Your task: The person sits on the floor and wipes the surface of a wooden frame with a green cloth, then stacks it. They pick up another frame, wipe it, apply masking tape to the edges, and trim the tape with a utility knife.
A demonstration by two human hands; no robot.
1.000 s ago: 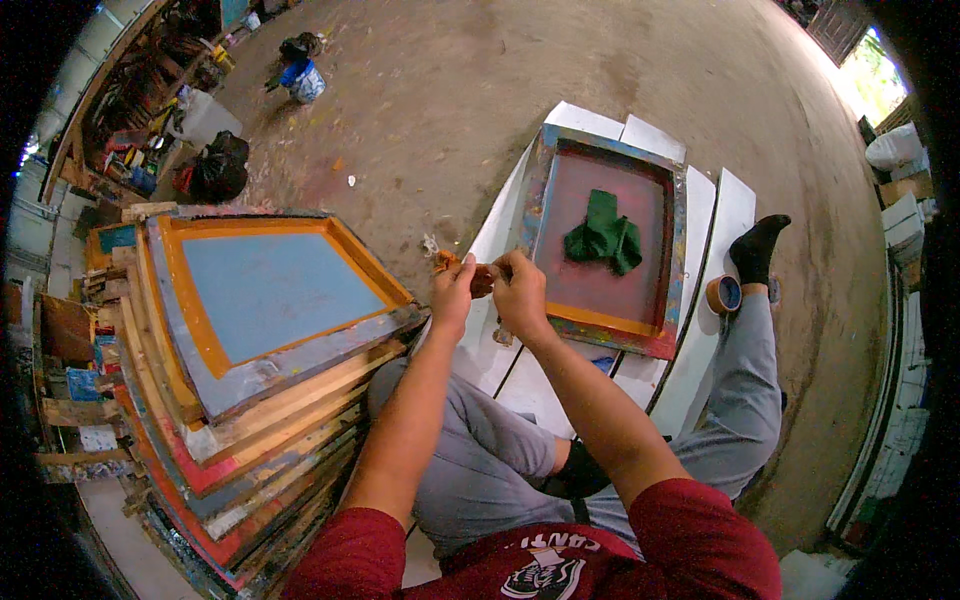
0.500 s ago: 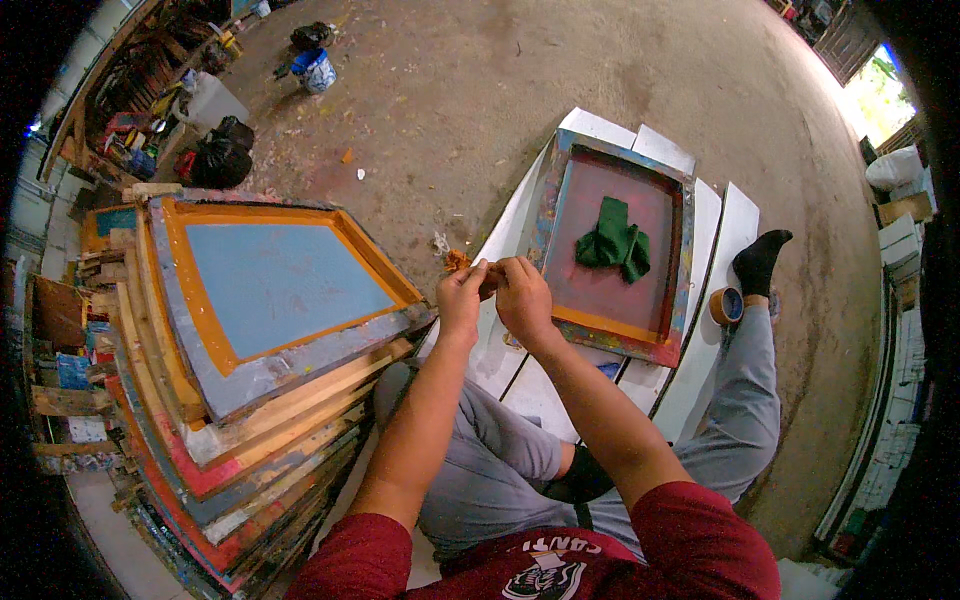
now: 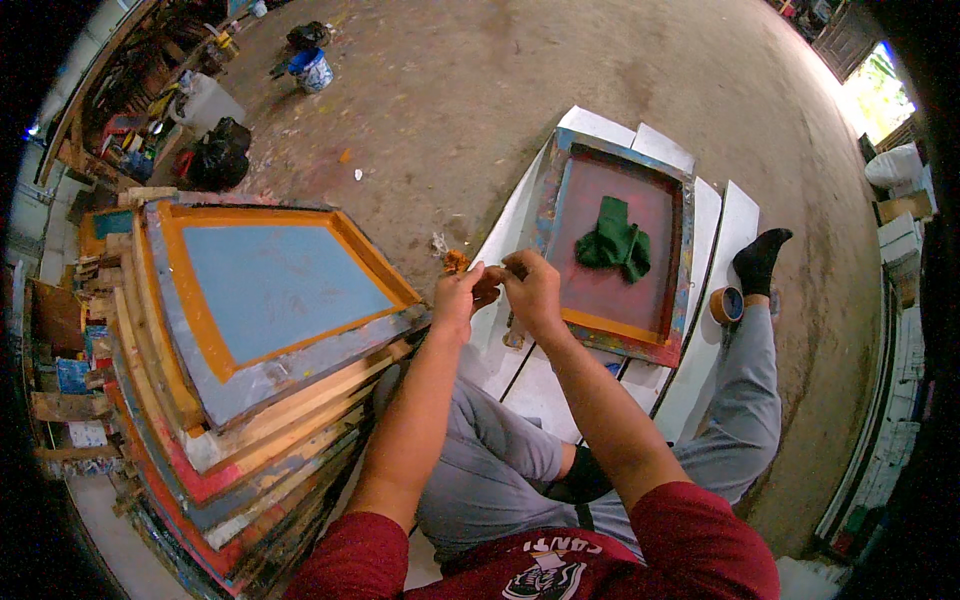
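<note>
My left hand (image 3: 459, 299) and my right hand (image 3: 532, 293) meet in front of me, left of a screen-printing frame (image 3: 684, 262). The fingers of both are bent and pinched close together. Whatever sits between them is too small and hidden to name. Just beyond my left fingertips is a crumpled orange-brown scrap (image 3: 455, 261), which looks like used tape. A crumpled green cloth (image 3: 613, 243) lies on the frame's reddish mesh, and brown tape (image 3: 620, 335) runs along its near inner edge.
White boards (image 3: 497, 350) lie under the frame. To the left rises a stack of wooden screen frames (image 3: 250, 440), topped by one with blue mesh (image 3: 285, 285). A tape roll (image 3: 726, 305) rests by my outstretched right leg (image 3: 745, 400). Farther off stand a bucket (image 3: 311, 70) and a black bag (image 3: 221, 153).
My right hand has shifted slightly right and up, and its fingers have spread a little from the left hand's. My left hand has moved slightly left. The cloth and frames stay put.
</note>
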